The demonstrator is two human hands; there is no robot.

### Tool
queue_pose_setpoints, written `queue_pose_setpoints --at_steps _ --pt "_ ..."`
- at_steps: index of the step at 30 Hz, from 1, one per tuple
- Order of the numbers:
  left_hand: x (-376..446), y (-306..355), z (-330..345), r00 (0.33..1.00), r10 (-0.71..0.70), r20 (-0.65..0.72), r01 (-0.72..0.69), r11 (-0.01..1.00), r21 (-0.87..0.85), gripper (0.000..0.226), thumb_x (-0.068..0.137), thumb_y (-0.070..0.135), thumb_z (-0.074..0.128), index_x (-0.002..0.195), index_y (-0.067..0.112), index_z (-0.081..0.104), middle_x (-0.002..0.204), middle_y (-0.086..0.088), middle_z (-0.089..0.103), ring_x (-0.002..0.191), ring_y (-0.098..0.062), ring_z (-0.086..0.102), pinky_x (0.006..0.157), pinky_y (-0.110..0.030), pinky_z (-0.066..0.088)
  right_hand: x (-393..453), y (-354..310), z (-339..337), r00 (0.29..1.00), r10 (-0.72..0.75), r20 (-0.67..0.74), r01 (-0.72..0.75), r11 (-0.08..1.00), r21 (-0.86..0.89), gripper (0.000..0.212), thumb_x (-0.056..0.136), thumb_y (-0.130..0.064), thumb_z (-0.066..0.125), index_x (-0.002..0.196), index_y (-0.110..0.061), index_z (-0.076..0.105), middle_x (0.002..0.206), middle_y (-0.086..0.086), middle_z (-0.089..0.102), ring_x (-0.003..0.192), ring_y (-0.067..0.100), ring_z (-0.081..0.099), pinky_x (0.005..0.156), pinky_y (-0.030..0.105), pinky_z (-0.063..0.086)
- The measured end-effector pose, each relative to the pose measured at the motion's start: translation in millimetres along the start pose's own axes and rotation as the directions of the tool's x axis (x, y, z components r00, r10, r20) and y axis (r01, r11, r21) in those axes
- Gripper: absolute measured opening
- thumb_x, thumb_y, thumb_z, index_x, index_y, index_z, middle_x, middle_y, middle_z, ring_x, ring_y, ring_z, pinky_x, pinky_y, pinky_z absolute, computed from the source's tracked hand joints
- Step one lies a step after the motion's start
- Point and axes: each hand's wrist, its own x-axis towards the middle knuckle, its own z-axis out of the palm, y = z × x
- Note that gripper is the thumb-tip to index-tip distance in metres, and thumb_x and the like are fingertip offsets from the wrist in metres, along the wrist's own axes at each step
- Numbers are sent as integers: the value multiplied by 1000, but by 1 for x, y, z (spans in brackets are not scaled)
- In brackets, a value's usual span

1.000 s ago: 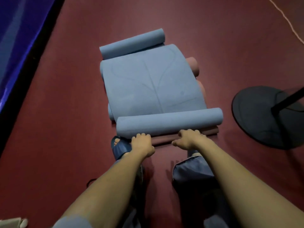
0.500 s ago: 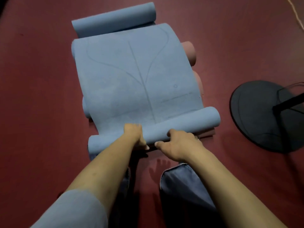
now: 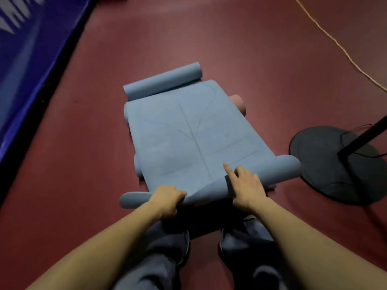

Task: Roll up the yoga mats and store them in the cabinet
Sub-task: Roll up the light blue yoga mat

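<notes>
I am seeing my left hand [image 3: 167,198] gripping the rolled near end of the blue foam yoga mat [image 3: 188,139], fingers curled round it, while my right hand [image 3: 246,185] is resting beside it on the roll, forefinger straight; ahead of both hands the mat is lying over a pink rolled mat [image 3: 238,103] on the dark red floor [image 3: 83,143].

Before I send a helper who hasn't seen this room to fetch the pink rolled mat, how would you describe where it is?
Start from the blue yoga mat lying partly unrolled on the dark red floor, in front of the person's hands. At its far right edge, a short rounded end pokes out from underneath: the pink rolled mat. It is the only pink thing among blue rolls.
</notes>
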Motion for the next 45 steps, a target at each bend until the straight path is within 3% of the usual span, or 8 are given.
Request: queue_pose_setpoints --at_steps 3,7,14,21,26,33,38,45 --pt "-57 -14 0 978 -49 -202 34 997 -74 33 70 18 69 99 24 55 94 0 71 90 -28 69 60 -31 38 -22 -6 -26 973 -75 -218 51 992 -112 69 51 -44 90 112 -23 65 101 7 53 91 31 53 72 44 47" --pt "-113 2 -19 934 35 -355 -79 991 -108 69 23 16 79 79 25 40 54 5 54 45 -21 56 35 -22 30 -76 13 -46 940 -149 -308 79 971 -227 50 32 -34 91 71 -22 63 96 5 59 98 36 56 69 42 44" --pt "-216 36 -72 794 41 -607 -35 999 22 50 23 7 80 63 21 53 47 2 50 40 -26 50 40 -23 29 -207 31 -75 892 -191 -410 166 982 -96 57 37 -9 85 69 -24 40 46 -5 49 40 25 47 51 28 17" --pt "-325 53 -56 575 59 -816 -28 998 53 14 64 14 50 70 22 41 51 1 52 41 -30 51 43 -26 30 -298 14 -98 712 -367 -599 331 927 -174 49 47 1 77 77 -22 47 57 -6 49 52 25 49 54 33 41" --pt "-392 77 -34 566 -57 -822 44 998 -39 27 61 10 68 73 22 47 56 1 54 46 -30 51 40 -33 43 -363 7 -91 576 -428 -696 403 890 -213 40 57 6 78 81 -17 56 66 -3 52 60 24 50 57 35 40" --pt "-522 174 -4 261 -119 -958 -80 986 -144 11 80 12 75 89 15 81 85 5 78 72 -22 73 63 -38 57 -514 18 -59 421 -442 -792 518 834 -190 17 96 -14 48 92 -8 63 82 3 58 73 24 50 66 36 35" --pt "-591 237 85 303 -194 -933 -115 964 -238 32 77 10 53 88 15 82 93 13 77 74 -12 71 71 -30 52 -600 9 29 469 -434 -769 630 775 -53 21 98 -20 48 88 -13 65 84 -4 55 72 19 49 67 34 33" --pt "-606 260 149 579 -419 -700 -240 732 -637 27 75 33 66 102 32 74 120 20 70 108 -6 70 90 -27 54 -598 -2 73 621 -437 -651 656 744 126 15 100 -30 48 98 -23 61 89 -15 52 77 13 51 71 24 26"
